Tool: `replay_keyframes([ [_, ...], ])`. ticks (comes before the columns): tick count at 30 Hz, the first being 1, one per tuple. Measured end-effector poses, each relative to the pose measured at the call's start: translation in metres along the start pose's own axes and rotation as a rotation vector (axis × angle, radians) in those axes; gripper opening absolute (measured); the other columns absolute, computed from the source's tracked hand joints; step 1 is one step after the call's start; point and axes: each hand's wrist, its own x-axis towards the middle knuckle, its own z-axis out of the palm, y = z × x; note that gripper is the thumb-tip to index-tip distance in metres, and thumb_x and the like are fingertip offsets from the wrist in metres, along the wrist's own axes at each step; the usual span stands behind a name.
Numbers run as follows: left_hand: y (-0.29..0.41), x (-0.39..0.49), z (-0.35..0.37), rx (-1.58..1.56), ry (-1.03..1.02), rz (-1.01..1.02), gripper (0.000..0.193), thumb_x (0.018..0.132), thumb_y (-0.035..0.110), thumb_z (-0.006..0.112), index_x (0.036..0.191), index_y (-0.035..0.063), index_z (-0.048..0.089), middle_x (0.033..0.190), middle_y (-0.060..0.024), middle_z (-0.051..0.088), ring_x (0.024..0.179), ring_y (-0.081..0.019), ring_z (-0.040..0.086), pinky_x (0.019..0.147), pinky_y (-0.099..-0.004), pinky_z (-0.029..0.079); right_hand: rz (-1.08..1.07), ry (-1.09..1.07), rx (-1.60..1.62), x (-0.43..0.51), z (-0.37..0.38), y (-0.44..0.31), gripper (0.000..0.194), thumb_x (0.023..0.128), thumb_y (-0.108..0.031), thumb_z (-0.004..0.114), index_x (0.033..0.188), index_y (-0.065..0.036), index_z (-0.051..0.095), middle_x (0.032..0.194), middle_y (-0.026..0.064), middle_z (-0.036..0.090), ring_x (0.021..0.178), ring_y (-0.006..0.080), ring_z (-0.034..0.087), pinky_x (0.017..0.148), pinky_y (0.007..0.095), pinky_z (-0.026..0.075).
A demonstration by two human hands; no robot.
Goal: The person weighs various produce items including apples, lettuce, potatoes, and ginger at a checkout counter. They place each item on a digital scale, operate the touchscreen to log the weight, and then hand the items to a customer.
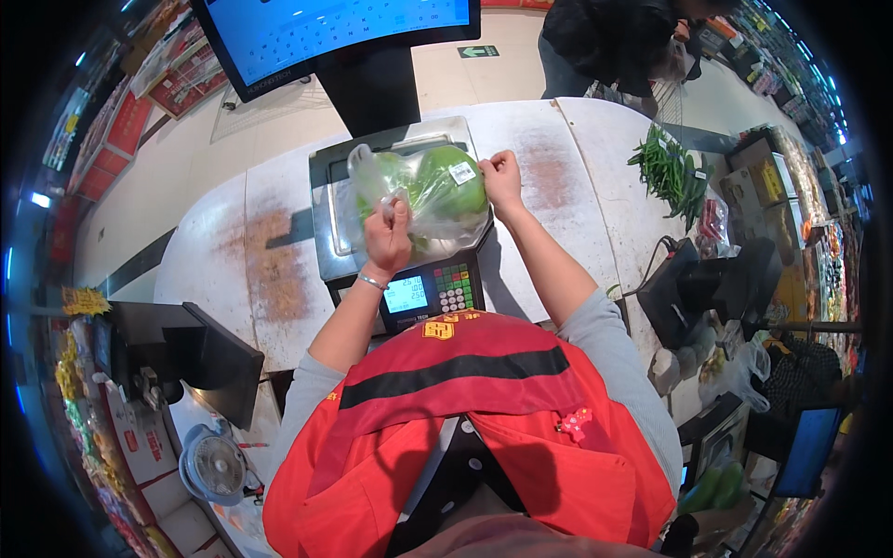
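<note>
A clear plastic bag (418, 185) with large green round produce in it rests on the metal plate of an electronic scale (328, 237). My left hand (389, 234) is closed on the gathered neck of the bag. A white label (462, 173) with printing sticks to the bag's right part. Just right of that label, the fingertips of my right hand (501, 180) are bent against or close beside the bag's edge; whether they pinch it cannot be told. Below the bag, the scale's lit display (407, 294) and keypad (455, 287) face me.
A monitor (335, 35) stands beyond the scale. Green peppers (663, 167) and red packaged goods (711, 220) lie at the table's right side. Another person (607, 42) stands across the table by a wire cart. A blue fan (215, 466) is at lower left, near a dark screen (220, 363).
</note>
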Motion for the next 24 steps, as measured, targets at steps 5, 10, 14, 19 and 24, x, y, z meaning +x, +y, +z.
replay_keyframes([
  [5,0.005,0.004,-0.008,-0.288,0.048,-0.095,0.032,0.103,0.022,0.045,0.088,0.0009,0.064,0.08,-0.0066,0.066,0.075,-0.0137,0.059,0.071,-0.0284,0.046,-0.176,0.047,0.106,-0.035,-0.015,-0.015,0.013,0.086,-0.006,0.064,0.092,-0.003,0.052,0.084,0.0074,0.064,0.074,0.0128,0.06,0.069,0.0268,0.049],
  [10,0.046,0.065,-0.035,-0.363,-0.028,-0.143,0.034,0.104,0.019,0.04,0.092,-0.0003,0.066,0.09,-0.0075,0.068,0.087,-0.0135,0.06,0.082,-0.0286,0.047,-0.731,-0.347,-0.251,-0.058,-0.011,-0.087,0.037,0.084,-0.027,0.07,0.112,-0.004,0.062,0.11,0.0116,0.062,0.101,0.0248,0.058,0.092,0.0356,0.045],
  [14,0.091,0.123,-0.039,-0.426,-0.289,0.025,0.027,0.104,0.017,0.038,0.086,0.0012,0.05,0.08,-0.0075,0.058,0.078,-0.0153,0.057,0.079,-0.0294,0.047,-0.871,-0.469,-0.346,-0.061,0.027,-0.139,0.048,0.081,-0.038,0.075,0.112,-0.004,0.06,0.112,0.0143,0.064,0.11,0.0316,0.056,0.096,0.0402,0.044],
  [19,0.116,0.146,-0.028,-0.751,-0.34,-0.29,0.027,0.102,0.016,0.039,0.087,0.0015,0.056,0.077,-0.0067,0.06,0.072,-0.0155,0.058,0.071,-0.0288,0.049,-0.448,-0.764,-0.215,-0.058,0.05,-0.156,0.054,0.08,-0.042,0.076,0.116,-0.005,0.059,0.11,0.0158,0.066,0.104,0.0323,0.062,0.091,0.0398,0.048],
  [24,0.106,0.151,-0.047,-0.54,-0.241,-0.297,0.025,0.099,0.018,0.049,0.101,-0.0003,0.065,0.089,-0.0087,0.067,0.081,-0.0152,0.062,0.078,-0.0282,0.051,-0.552,-0.651,-0.164,-0.056,0.057,-0.144,0.041,0.084,-0.035,0.073,0.11,-0.005,0.062,0.099,0.0135,0.067,0.089,0.0248,0.065,0.08,0.0352,0.051],
])
